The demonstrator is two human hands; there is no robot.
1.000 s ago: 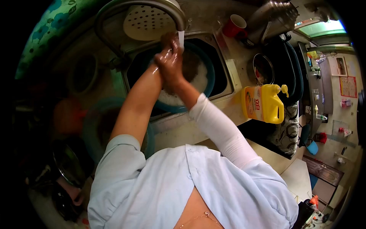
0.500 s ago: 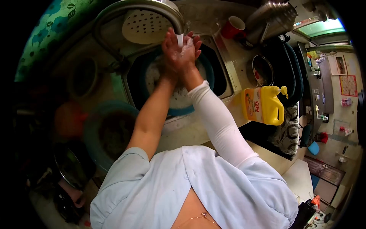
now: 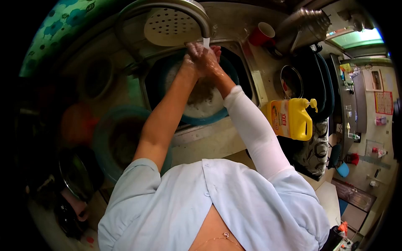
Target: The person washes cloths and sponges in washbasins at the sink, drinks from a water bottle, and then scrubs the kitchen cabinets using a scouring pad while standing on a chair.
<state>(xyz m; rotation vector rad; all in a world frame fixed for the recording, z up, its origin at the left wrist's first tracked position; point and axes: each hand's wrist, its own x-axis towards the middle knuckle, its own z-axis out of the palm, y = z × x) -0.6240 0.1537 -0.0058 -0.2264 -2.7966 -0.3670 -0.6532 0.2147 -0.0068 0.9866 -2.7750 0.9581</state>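
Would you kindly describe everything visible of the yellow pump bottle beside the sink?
The yellow bottle looks like glossy plastic, with a looped handle, a yellow pump top and an orange, white and red label, its small print unreadable. It sits right of the sink, near the white sleeve; nobody touches it. Its fill level and exact tilt are unclear.

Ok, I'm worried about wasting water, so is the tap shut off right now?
No, water is running from the tap above the left hand and right hand.
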